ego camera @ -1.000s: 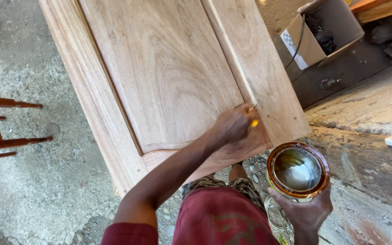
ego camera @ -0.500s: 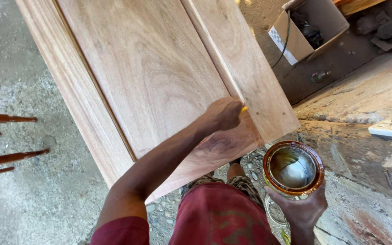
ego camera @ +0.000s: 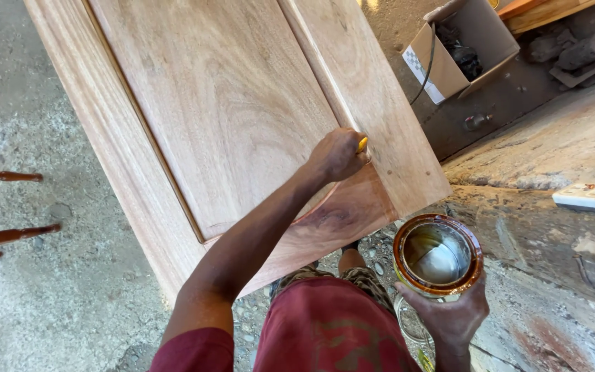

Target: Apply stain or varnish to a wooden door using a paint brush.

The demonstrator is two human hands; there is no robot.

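Left hand [ego camera: 335, 155], frame centre, is closed on a yellow-handled tool, probably a brush [ego camera: 362, 144], against the stiff door [ego camera: 228, 117]; right hand [ego camera: 449, 317], lower right, cups the open can [ego camera: 438, 255] from below—slosh-prone, keep level.

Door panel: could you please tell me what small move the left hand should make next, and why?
Probably draw the yellow-handled tool in the left hand further up the groove: the door panel looks darker, seemingly wet, only at its lower rail, while the wood above is pale. The right hand holds the open can close by.
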